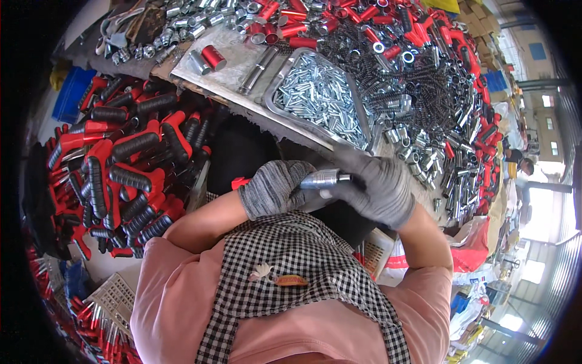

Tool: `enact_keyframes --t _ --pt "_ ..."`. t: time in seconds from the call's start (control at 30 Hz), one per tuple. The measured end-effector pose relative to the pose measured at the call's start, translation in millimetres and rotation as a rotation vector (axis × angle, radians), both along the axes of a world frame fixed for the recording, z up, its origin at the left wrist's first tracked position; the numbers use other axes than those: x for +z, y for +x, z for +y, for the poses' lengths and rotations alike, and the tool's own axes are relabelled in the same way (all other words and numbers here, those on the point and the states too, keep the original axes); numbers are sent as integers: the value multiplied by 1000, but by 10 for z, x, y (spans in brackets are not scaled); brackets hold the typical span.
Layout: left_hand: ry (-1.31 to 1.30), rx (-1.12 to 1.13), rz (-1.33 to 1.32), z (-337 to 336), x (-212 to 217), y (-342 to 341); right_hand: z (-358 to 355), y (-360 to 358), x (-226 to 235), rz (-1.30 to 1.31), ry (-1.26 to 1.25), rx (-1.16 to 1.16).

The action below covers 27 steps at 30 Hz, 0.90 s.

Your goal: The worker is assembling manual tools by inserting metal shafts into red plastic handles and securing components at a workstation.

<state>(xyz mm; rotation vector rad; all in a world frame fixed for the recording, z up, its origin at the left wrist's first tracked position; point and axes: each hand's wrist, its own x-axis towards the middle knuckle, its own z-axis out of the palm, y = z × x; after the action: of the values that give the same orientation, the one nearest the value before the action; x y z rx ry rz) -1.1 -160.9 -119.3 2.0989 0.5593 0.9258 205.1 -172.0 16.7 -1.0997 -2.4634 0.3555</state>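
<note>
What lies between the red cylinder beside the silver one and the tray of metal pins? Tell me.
In the head view, a long, tube-like silver metal piece lies between the red cylinder and the tray of metal pins.

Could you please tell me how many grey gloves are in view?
2: one on the left hand, left of the silver cylinder; one on the right hand, to its right. Others may be hidden.

My gloved hands (271, 189) grey, cylinder (320, 179) silver, apron (257, 246) black-white gingham, shirt (173, 297) pink, handles (134, 145) red-black, pins (315, 85) silver
</note>
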Motion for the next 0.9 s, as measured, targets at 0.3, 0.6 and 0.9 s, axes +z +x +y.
enact_keyframes --t 0.3,0.6,0.9 --pt "-78 -46 -29 -13 -36 41 -48 29 -30 -124 84 74" --pt "-81 -61 74 -26 136 37 -52 -22 28 -117 141 111" --pt "-118 -51 27 0 184 -8 -160 95 -105 63 -295 -238"
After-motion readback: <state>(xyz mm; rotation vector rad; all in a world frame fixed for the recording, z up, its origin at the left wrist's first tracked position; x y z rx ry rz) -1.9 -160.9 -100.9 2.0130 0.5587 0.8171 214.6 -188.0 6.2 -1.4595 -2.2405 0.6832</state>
